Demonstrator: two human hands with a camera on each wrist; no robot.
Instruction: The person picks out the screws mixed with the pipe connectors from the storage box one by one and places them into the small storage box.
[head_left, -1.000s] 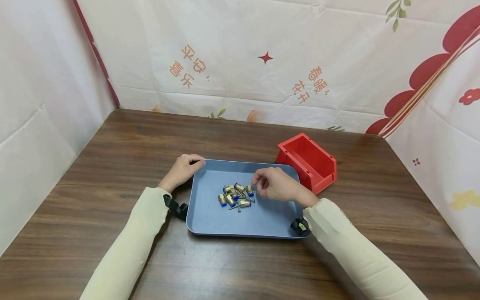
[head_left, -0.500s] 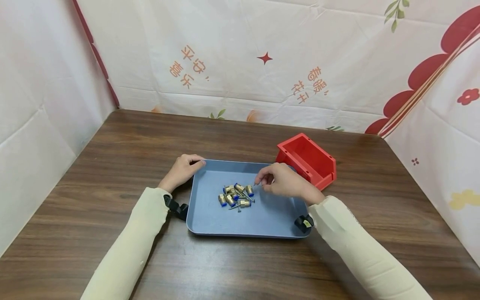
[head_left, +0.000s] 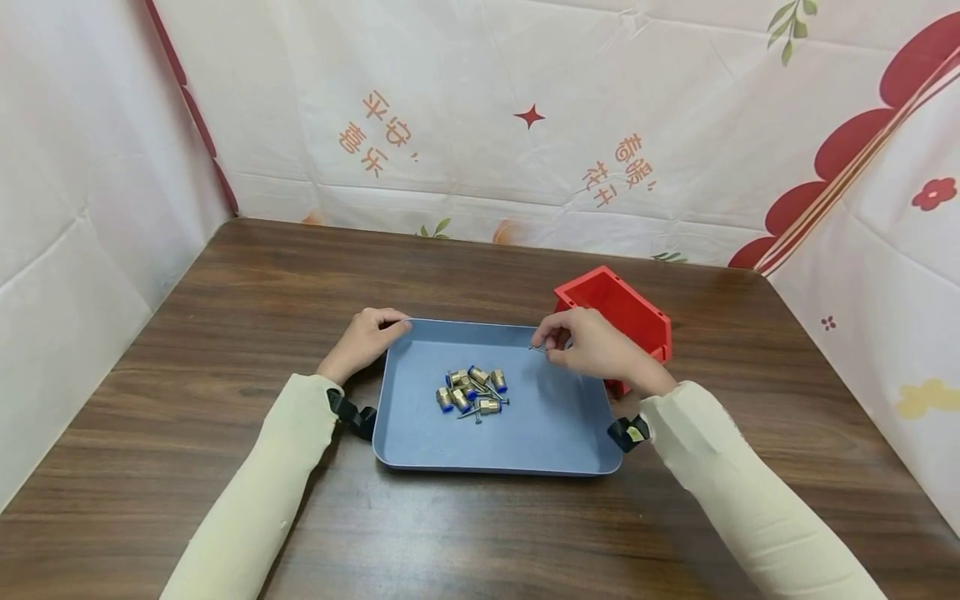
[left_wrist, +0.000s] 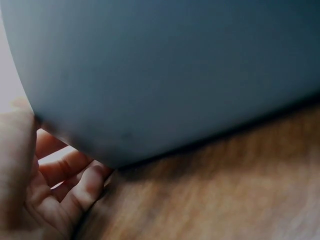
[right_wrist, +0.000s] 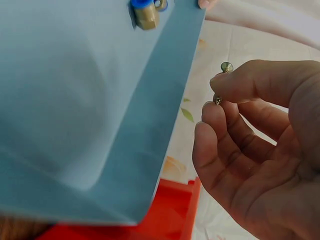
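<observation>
In the head view a blue-grey tray [head_left: 427,442] lies on the table. My left hand [head_left: 365,340] holds its far left corner; in the left wrist view the thumb and curled fingers [left_wrist: 75,170] meet at the tray's edge. Over the far right part of the tray, my right hand [head_left: 596,348] pinches a screw [right_wrist: 226,67] between thumb and fingertips, its round head sticking out. Several brass fittings [head_left: 487,407] with blue collars lie heaped mid-tray, with more screws [head_left: 498,397] among them.
A red plastic bin [head_left: 637,321] stands tilted in view beyond the tray's far right corner, partly hidden by my right hand. The brown wooden table [head_left: 480,533] runs back to a patterned cloth [head_left: 465,108].
My right hand has moved from the heap toward the far right of the tray and the red bin, carrying the screw. The left hand and the heap stay as they were.
</observation>
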